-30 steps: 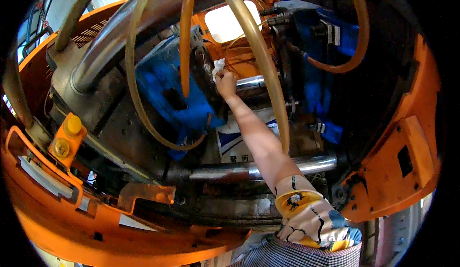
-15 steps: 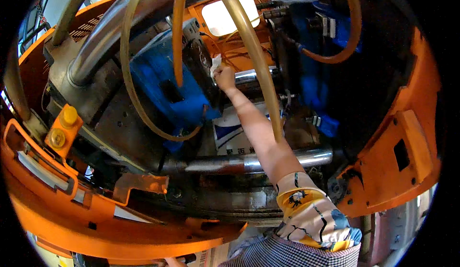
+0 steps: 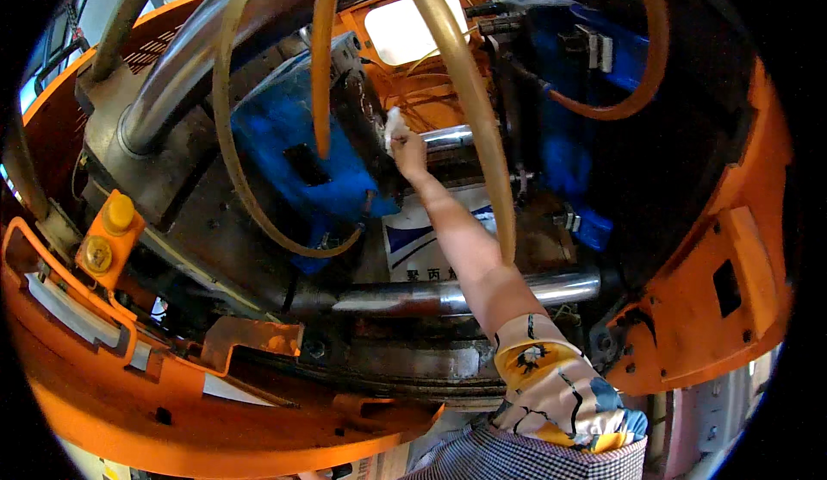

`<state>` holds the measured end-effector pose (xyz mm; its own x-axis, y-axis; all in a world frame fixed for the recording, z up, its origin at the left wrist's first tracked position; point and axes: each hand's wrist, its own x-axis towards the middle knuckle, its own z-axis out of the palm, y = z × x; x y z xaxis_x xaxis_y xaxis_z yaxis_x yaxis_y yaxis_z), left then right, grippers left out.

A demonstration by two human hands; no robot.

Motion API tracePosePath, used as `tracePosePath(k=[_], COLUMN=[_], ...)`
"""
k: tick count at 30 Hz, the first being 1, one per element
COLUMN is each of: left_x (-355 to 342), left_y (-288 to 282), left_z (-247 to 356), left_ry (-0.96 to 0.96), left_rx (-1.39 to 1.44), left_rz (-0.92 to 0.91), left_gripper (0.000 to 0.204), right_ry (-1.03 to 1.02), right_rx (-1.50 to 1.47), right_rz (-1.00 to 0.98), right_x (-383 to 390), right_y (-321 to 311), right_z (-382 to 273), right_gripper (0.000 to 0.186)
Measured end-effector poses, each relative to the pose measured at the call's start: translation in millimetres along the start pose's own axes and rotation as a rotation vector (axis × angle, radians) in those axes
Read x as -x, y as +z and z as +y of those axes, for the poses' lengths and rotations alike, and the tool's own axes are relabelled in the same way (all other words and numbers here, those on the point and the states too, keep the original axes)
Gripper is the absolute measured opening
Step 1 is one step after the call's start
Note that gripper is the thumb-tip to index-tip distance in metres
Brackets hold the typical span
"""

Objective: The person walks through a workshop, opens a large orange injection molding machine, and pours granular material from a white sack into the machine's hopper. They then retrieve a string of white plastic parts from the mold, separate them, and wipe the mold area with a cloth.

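Note:
My right arm reaches deep into a machine. At its end my right hand (image 3: 411,154) is closed on a crumpled white cloth or tissue (image 3: 395,123); which of the two I cannot tell. The white wad lies against, or very close to, the dark face of the blue mould block (image 3: 284,127) on the left. Only a sliver of skin, likely my left hand (image 3: 307,476), shows at the bottom edge, its fingers hidden.
Translucent brown hoses (image 3: 465,75) hang across the view. Shiny steel bars (image 3: 388,297) cross the machine. On the right stands another blue block (image 3: 564,152). A printed white sack (image 3: 409,260) lies below my forearm. An orange frame (image 3: 258,441) carries a yellow button (image 3: 119,215).
My right hand and the white wad sit slightly lower and further right in the picture. The view has shifted a little, and less of my left hand shows at the bottom edge.

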<state>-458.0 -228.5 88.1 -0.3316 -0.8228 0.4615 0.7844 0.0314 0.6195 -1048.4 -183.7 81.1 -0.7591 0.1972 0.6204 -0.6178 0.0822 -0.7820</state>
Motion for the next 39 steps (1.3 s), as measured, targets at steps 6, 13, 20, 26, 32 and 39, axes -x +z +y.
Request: tracePosePath(k=[6, 13, 20, 26, 32, 39], left_x=[11.8, 10.4, 8.5, 10.1, 11.4, 9.4], left_y=[42.3, 61.9, 17.9, 53.7, 53.2, 52.0], left_z=[1.6, 5.3, 1.8, 6.0, 6.5, 3.0], left_ry=[0.342, 0.556, 0.562, 0.636, 0.337, 0.234], left_rx=[-1.08, -1.462, -1.362, -1.494, -1.127, -0.984], left_rz=[0.043, -0.194, -0.021, -0.166, 0.055, 0.176], left_gripper=[0.032, 0.036, 0.034, 0.035, 0.034, 0.025], right_ry=[0.163, 0.035, 0.112, 0.194, 0.141, 0.193], right_rx=[0.189, 0.217, 0.048, 0.361, 0.095, 0.273], right_rz=[-0.151, -0.034, -0.136, -0.139, -0.189, -0.173], right_x=[11.8, 1.2, 8.6, 4.0, 6.2, 8.6], right_y=[-1.8, -7.2, -11.1, -13.0, -9.6, -10.0], right_z=[-22.6, -4.4, -21.7, -34.9, -21.1, -29.5], right_gripper=[0.012, 0.009, 0.009, 0.009, 0.009, 0.012])
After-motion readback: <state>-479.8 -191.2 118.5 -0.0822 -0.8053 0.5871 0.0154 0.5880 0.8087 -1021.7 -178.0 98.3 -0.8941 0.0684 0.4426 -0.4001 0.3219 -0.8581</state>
